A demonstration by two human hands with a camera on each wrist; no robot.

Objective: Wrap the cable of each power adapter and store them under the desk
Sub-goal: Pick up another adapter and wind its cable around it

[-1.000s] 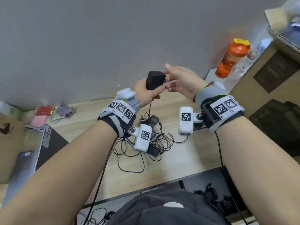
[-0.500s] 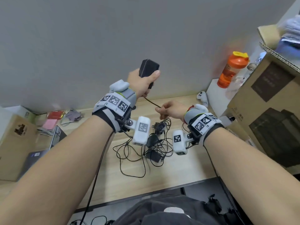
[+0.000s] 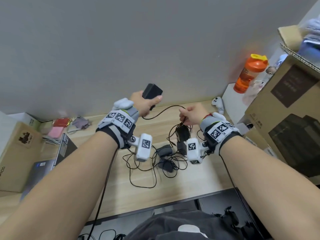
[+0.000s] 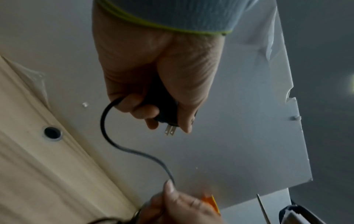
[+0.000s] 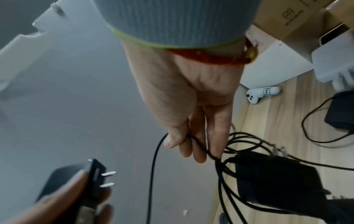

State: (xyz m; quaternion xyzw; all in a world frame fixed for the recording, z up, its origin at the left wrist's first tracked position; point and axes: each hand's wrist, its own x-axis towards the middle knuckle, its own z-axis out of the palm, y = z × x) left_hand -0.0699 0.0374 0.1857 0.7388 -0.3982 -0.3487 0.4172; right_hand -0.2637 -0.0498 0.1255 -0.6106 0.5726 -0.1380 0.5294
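Stage: early, first wrap not begun | left hand grip closed round black boxy plastic power adapter, frame centre | right hand pinches its thin black cable | remaining adapters tangled on pale wooden surface; none visibly stored.

Orange shaker bottle upright at the far right by the grey wall. White game controller lies on the bench just left of it. Printed cardboard box at right. Laptop, small brown box and pink packet at left.
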